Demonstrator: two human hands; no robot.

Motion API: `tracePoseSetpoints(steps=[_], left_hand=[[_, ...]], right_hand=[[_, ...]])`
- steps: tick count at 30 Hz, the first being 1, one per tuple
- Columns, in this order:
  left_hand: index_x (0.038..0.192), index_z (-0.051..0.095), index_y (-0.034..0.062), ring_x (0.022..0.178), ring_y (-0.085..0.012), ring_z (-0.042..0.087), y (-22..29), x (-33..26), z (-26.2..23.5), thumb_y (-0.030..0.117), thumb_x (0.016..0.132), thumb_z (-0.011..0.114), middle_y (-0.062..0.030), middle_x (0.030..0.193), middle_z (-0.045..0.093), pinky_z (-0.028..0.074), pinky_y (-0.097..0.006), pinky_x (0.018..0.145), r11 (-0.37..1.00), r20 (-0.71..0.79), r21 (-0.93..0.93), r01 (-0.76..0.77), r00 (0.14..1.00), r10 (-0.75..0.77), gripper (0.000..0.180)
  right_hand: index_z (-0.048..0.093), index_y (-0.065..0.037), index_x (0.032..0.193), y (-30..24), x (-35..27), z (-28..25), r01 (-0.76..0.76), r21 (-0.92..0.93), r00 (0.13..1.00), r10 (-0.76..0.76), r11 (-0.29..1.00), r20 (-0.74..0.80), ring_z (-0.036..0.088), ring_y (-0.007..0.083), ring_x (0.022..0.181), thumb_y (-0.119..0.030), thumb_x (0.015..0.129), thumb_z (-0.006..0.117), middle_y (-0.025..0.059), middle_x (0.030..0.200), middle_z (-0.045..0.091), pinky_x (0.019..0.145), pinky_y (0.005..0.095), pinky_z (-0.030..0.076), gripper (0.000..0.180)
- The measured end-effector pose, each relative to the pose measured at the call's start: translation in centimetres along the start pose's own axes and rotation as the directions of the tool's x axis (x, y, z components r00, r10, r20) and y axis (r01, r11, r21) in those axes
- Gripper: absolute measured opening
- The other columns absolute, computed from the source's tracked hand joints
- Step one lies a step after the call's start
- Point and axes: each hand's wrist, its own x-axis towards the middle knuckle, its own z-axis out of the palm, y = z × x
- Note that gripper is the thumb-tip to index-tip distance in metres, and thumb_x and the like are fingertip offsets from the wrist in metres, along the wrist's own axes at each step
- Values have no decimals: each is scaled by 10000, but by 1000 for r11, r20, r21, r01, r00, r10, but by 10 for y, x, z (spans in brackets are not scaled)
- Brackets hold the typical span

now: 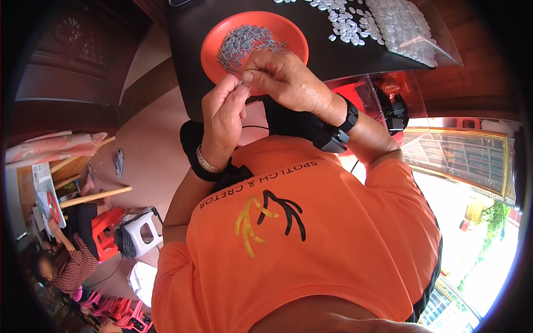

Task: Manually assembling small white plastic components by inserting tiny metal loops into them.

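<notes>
1. Indoor room, tan floor, dark carved wooden furniture at 10 o'clock, bright window or doorway with greenery outside at 4 o'clock.
2. Black table top [311, 53] fills 12 o'clock; edges bend with the fisheye.
3. Orange plate [288, 33] sits on the table at 12 o'clock, holding a heap of small grey parts [244, 41].
4. White small pieces [347, 22] lie scattered on the table at 1 o'clock, just beside a clear plastic bag [405, 28] full of the same white pieces.
5. Left hand [222, 119] is raised at centre, fingers pinched together at the tip near the plate's near rim; a tiny item seems held there, too small to identify.
6. Right hand [286, 80] is curled, thumb and fingers pinching, touching the left fingertips over the plate's near edge; what it holds is too small to tell.
7. Left wrist has a metal bracelet [206, 162] and a black band; right wrist has a black strapped device [338, 130].
8. Orange shirt [311, 244] with a yellow and black graphic fills 6 o'clock.
9. At 8 o'clock: another person [66, 266] seated low in a striped top, red stool [105, 227], white stool [141, 227], wooden sticks [94, 196] on the floor.
10. Red object under clear plastic at 2 o'clock beneath the table edge.
</notes>
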Motion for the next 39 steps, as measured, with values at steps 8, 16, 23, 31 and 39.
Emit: tracePoseSetpoints(steps=[8,16,23,31,39], left_hand=[[753,496,35,535,-45,356,-4,0,-1,143,911,487,30,631,411,304,-205,493,999,23,39,12,1000,-13,191],[749,513,13,509,-35,347,-5,2,-2,131,901,492,33,602,403,306,-209,466,987,-30,-146,64,997,-69,194],[753,510,7,500,-40,341,-7,1,-2,107,897,489,24,597,398,317,-207,464,965,-47,-245,91,993,-106,177],[756,514,10,496,-46,365,0,-1,2,125,905,484,33,574,386,328,-208,470,974,6,-188,122,992,-123,191],[752,513,13,500,-48,368,0,-3,-2,132,908,481,34,570,382,329,-209,479,977,-15,-172,124,992,-128,198]], right_hand=[[594,-13,831,-1,-3,-4,-20,-81,997,26,997,71,614,214,681,-120,886,572,87,733,620,616,313,467,122],[672,-47,883,11,1,-68,-81,-243,981,34,967,-193,633,173,646,-302,845,660,101,714,647,608,294,497,258],[675,-85,930,83,17,-191,-291,-761,945,48,580,-324,652,256,719,-300,831,615,121,781,669,663,352,504,243],[668,-86,918,133,90,-192,-97,-863,995,46,495,-85,649,296,814,-284,809,570,109,854,681,742,389,504,246],[644,-88,918,158,109,-175,-138,-955,979,181,264,-92,619,351,862,-209,817,504,154,888,656,747,445,493,211]])
